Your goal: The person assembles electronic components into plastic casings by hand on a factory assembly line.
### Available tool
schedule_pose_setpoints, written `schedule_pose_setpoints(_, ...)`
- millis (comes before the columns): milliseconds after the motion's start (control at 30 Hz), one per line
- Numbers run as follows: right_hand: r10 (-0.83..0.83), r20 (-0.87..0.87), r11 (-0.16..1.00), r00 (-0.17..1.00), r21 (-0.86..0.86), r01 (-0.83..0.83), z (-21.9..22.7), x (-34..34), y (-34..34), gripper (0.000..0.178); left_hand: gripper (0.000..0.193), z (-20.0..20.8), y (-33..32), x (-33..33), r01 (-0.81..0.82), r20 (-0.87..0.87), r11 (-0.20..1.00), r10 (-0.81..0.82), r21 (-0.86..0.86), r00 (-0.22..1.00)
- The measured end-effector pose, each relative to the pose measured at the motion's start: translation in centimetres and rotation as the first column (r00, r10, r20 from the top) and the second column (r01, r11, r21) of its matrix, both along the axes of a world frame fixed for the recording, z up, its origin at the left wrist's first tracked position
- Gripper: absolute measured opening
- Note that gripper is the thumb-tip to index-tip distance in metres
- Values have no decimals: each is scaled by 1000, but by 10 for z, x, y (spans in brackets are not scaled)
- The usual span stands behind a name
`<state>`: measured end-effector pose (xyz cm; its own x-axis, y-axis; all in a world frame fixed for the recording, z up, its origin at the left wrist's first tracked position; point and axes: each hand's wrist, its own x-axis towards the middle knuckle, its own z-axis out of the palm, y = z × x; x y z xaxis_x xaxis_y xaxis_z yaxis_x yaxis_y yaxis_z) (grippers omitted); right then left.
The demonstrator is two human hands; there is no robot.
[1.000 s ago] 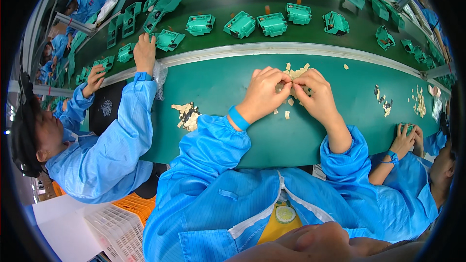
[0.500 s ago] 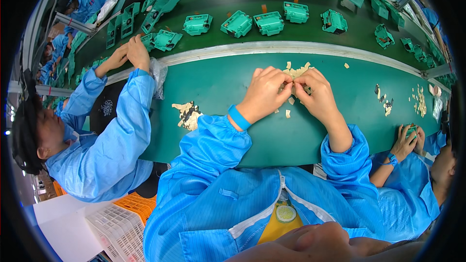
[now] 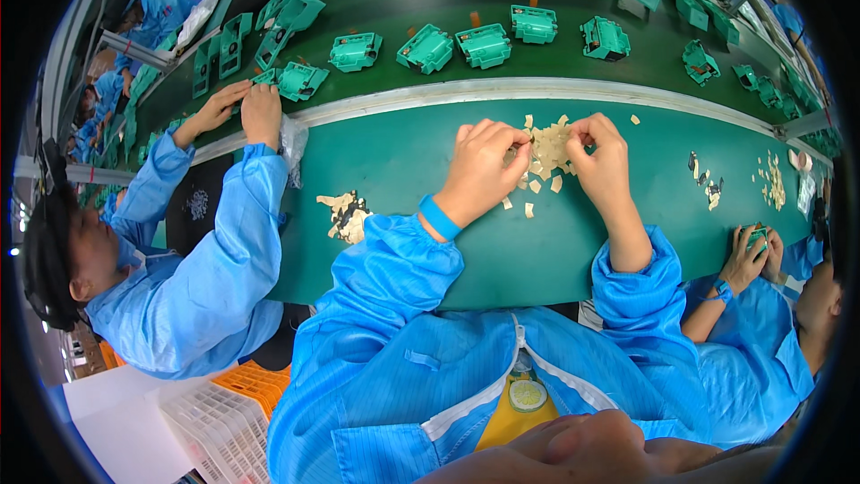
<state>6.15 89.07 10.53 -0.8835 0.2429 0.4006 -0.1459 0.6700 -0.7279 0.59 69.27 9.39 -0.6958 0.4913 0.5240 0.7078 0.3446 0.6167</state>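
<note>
Over a loose heap of small flat cream-coloured pieces (image 3: 548, 149) on the green work surface, my two hands are held apart. My left hand (image 3: 488, 164), a blue band at its wrist, is closed with thumb and fingertips together at the heap's left side. What it pinches, if anything, is too small to make out. At the heap's right side, my right hand (image 3: 598, 159) is closed in a pinch, its fingertips hiding whatever is between them. Several single cream pieces (image 3: 528, 211) lie scattered close to my left hand.
Beyond a metal rail, a dark green conveyor carries several green plastic housings (image 3: 484, 46). Cream and black scraps (image 3: 346, 217) lie to my left, with more scraps (image 3: 713, 194) to the right. Co-workers in blue sit on both sides; the left one's hands (image 3: 260, 116) reach toward housings.
My hands, fingertips together before, have drawn apart, uncovering more of the heap; the right moved rightward. Housings on the conveyor have shifted slightly left. The left co-worker's hands have separated.
</note>
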Motion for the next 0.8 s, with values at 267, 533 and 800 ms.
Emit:
schedule_pose_setpoints(267,82,97,994,992,-82,-74,2,2,1,9,8,5,7,1,-92,-194,996,88,-12,977)
schedule_pose_setpoints(533,127,201,974,971,-208,-85,6,5,9,13,12,13,13,7,-78,-335,993,43,-92,941)
schedule_pose_setpoints(800,430,472,627,770,-770,122,14,3,19,31,15,17,21,15,1,-425,988,-67,-155,903)
